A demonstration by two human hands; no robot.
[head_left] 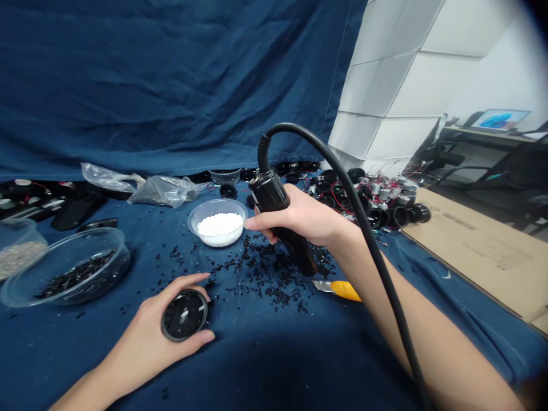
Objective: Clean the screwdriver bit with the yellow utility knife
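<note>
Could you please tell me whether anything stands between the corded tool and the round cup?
Nothing tall visibly does; only scattered black bits lie on the blue cloth between tool and cup.

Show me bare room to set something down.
Near blue cloth, between left hand and right forearm: mostly bare. Cardboard, right of the black parts pile: bare through its middle. Crowded: black bits scattered from the white-filled bowl to the yellow knife.

The right hand [302, 216] partly hides the black tool [303, 251]; the forearm [411, 308] covers part of the yellow knife [343, 290]; the left edge crops the leftmost bowl [24, 232].
</note>
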